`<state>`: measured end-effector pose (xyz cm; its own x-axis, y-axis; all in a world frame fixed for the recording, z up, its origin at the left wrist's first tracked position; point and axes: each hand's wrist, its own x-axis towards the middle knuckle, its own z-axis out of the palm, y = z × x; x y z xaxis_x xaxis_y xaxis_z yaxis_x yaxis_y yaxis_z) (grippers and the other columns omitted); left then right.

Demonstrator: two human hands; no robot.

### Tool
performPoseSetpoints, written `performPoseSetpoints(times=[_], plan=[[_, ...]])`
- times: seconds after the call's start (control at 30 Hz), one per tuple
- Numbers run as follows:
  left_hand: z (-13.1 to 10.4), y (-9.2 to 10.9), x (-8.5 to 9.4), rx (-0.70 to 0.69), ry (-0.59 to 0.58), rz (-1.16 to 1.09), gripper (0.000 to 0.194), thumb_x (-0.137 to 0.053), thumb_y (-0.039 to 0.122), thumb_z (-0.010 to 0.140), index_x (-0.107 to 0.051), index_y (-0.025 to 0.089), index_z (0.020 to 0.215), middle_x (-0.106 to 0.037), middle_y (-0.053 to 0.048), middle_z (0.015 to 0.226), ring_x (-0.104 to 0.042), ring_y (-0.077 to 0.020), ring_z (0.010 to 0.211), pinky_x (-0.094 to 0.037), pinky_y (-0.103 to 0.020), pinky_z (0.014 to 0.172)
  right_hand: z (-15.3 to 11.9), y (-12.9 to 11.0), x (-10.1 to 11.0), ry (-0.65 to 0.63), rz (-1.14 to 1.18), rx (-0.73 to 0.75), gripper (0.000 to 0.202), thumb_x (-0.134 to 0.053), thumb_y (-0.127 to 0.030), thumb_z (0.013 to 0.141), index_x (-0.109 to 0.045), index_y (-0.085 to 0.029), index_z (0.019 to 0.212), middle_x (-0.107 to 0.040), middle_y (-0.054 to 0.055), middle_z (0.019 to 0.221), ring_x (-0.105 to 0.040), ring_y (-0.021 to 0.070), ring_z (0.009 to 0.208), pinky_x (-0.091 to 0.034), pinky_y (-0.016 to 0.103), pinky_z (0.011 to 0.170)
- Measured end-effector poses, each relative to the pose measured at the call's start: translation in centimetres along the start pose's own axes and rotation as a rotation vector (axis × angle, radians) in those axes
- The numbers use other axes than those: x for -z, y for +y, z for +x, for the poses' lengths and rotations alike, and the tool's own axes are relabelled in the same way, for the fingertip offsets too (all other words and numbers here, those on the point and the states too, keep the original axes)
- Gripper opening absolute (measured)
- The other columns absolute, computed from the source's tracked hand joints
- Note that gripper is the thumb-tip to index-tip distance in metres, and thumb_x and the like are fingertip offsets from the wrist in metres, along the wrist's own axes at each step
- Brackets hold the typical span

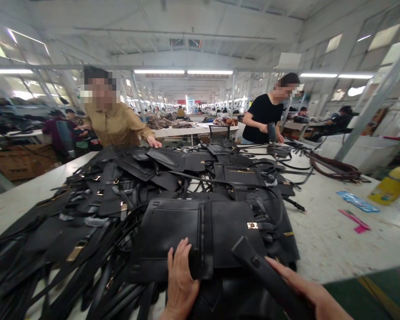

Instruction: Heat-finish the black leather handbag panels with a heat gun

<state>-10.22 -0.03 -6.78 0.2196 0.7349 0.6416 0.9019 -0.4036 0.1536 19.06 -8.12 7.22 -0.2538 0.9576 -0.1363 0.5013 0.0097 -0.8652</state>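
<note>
In front of me a black leather bag piece (173, 226) lies spread flat on top of the pile, with a pocket panel on its left half and a gold clasp (252, 226) on its right. My left hand (182, 278) rests open on the lower edge of the pocket panel, fingers stretched out. To its right, my right hand (302, 284) is closed around a black hair dryer (270, 280), whose flat nozzle points up and left over the right half of the bag piece. The hand's lower fingers are hidden behind the dryer.
Black bags and straps (86, 222) with gold fittings cover much of the pale table (323, 235). On the right lie brown straps (336, 166), a pink tool (355, 221), a blue packet (357, 201) and a yellow bottle (391, 186). Two co-workers stand across the table.
</note>
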Motion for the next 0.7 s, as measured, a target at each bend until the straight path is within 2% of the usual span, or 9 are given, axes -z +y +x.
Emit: performPoseSetpoints(times=[0.13,0.2,0.27,0.4,0.5,0.6,0.7], plan=[[-0.3,0.1,-0.3,0.017,0.002,0.029,0.054,-0.05,0.016,0.071,-0.034,0.007,0.121,-0.048,-0.018,0.121,-0.035,-0.0277,0.12,-0.02,-0.05,0.101,2.3,-3.2,-2.1,-0.181,-0.115,-0.001,0.067,-0.059,-0.029,0.067,-0.035,-0.027,0.13,-0.057,0.004,0.117,-0.047,0.026,0.111,-0.035,0.032,0.095],[-0.5,0.0,-0.4,0.005,0.018,0.034,0.053,-0.051,0.018,0.071,-0.035,0.006,0.12,-0.049,-0.018,0.119,-0.036,-0.0285,0.118,-0.021,-0.051,0.1,3.8,-4.4,-3.3,-0.257,-0.236,0.006,0.072,-0.059,-0.025,0.065,-0.031,-0.03,0.131,-0.055,0.004,0.119,-0.049,0.0252,0.108,-0.037,0.032,0.091],[-0.5,-0.1,-0.3,0.013,0.054,0.022,0.047,-0.051,0.019,0.07,-0.041,0.007,0.114,-0.051,-0.018,0.114,-0.04,-0.0292,0.114,-0.023,-0.051,0.098,5.5,-5.3,-4.5,-0.292,-0.378,0.009,0.077,-0.057,-0.019,0.061,-0.029,-0.034,0.131,-0.058,0.004,0.111,-0.055,0.0247,0.098,-0.041,0.03,0.084],[-0.4,0.3,0.3,0.139,0.059,-0.085,0.025,-0.049,0.009,0.062,-0.052,0.013,0.086,-0.054,-0.012,0.096,-0.047,-0.0281,0.098,-0.029,-0.052,0.093,7.9,-6.3,-6.1,-0.289,-0.534,0.039,0.077,-0.053,-0.016,0.058,-0.031,-0.035,0.129,-0.061,0.004,0.098,-0.059,0.0237,0.088,-0.044,0.029,0.075],[-0.2,0.5,0.5,0.207,0.064,-0.185,0.026,-0.044,0.001,0.055,-0.053,0.016,0.074,-0.054,-0.009,0.086,-0.047,-0.0262,0.09,-0.034,-0.049,0.088,8.8,-6.4,-7.3,-0.264,-0.554,0.049,0.078,-0.053,-0.017,0.058,-0.029,-0.034,0.13,-0.059,0.005,0.103,-0.058,0.0232,0.093,-0.043,0.028,0.079],[-0.3,0.5,0.2,0.207,0.083,-0.239,0.026,-0.041,-0.001,0.054,-0.051,0.018,0.067,-0.053,-0.005,0.073,-0.047,-0.0231,0.078,-0.039,-0.046,0.08,10.0,-6.7,-8.4,-0.234,-0.554,0.062,0.077,-0.051,-0.017,0.059,-0.028,-0.033,0.131,-0.059,0.006,0.105,-0.057,0.0225,0.095,-0.042,0.027,0.079],[-0.6,0.2,-0.2,0.151,0.092,-0.244,0.022,-0.04,-0.001,0.059,-0.05,0.018,0.061,-0.052,-0.004,0.065,-0.047,-0.021,0.071,-0.041,-0.043,0.074,12.2,-7.5,-8.0,-0.196,-0.542,0.053,0.077,-0.052,-0.018,0.059,-0.029,-0.031,0.132,-0.059,0.006,0.108,-0.056,0.023,0.097,-0.042,0.027,0.079]])
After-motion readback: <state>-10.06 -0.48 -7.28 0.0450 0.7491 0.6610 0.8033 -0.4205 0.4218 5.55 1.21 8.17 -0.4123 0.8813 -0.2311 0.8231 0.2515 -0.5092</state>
